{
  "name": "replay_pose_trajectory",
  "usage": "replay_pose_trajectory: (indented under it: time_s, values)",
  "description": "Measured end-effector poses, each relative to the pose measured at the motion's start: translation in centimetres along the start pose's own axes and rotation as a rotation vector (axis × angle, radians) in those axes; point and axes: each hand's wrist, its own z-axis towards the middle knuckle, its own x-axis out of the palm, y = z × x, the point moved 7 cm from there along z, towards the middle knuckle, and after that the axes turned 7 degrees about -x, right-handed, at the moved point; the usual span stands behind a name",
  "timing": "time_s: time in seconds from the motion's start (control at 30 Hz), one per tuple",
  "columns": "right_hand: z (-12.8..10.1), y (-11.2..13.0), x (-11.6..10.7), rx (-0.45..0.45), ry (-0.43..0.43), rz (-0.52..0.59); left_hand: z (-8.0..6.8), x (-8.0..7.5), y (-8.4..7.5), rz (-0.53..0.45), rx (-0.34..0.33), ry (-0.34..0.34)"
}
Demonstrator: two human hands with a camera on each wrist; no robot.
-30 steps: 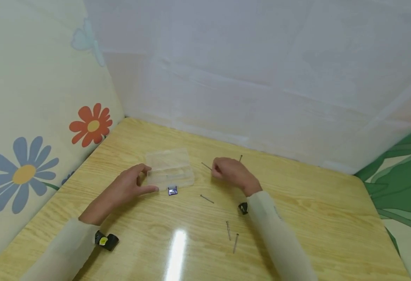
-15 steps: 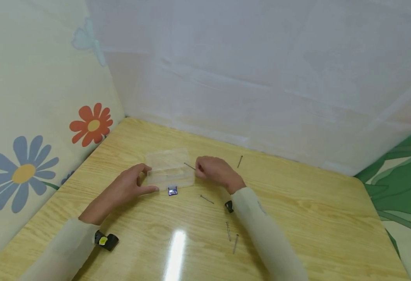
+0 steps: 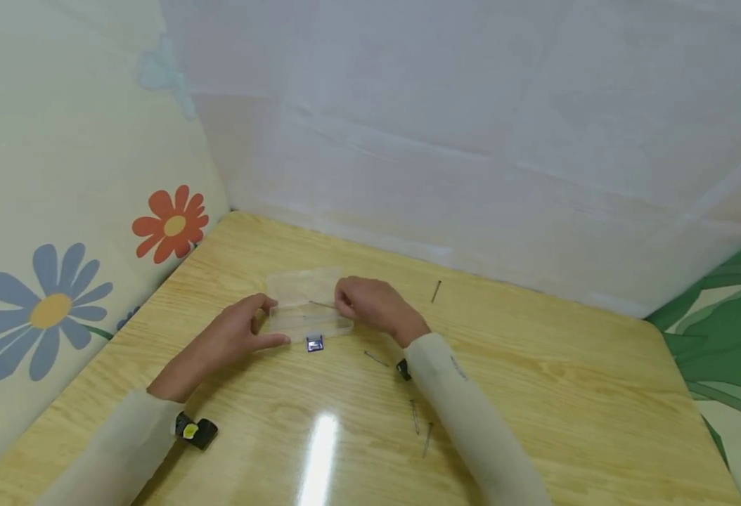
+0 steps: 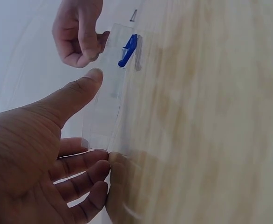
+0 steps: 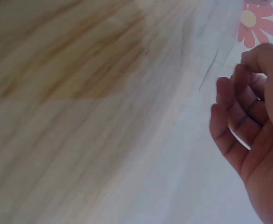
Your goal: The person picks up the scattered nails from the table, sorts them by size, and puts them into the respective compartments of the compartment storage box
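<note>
A clear plastic box point(image 3: 310, 325) lies on the table with its lid point(image 3: 301, 282) raised back and a blue latch point(image 3: 315, 343) at its front. My left hand point(image 3: 234, 336) holds the box's left end, thumb at the front corner and fingers at the end wall, as the left wrist view also shows. Over the box's right part my right hand point(image 3: 373, 306) pinches a nail point(image 3: 322, 304) between thumb and fingers, its length pointing left above the tray. A thin line inside the box is too faint to tell.
Right of the box a loose nail point(image 3: 376, 358) lies on the wooden table point(image 3: 535, 393). Two more lie nearer the front, one of them a nail point(image 3: 415, 417). Another nail point(image 3: 436, 291) is near the back edge. White sheeting point(image 3: 440, 140) hangs behind the table.
My right hand has moved left with the nail, from the bare table to over the box. The left hand has stayed on the box.
</note>
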Motion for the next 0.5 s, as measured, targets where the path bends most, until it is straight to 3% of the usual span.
replay_pose_trajectory:
  time_s: [0.27, 0.5]
  values:
    - [-1.7, -0.8, -1.4, -0.054, -0.116, -0.036, 0.1, 0.0, 0.0, 0.004, -0.005, 0.003]
    - [-3.9, -2.7, -1.9, 0.025, -0.152, 0.017, 0.2, 0.0, -0.1, 0.002, 0.018, 0.001]
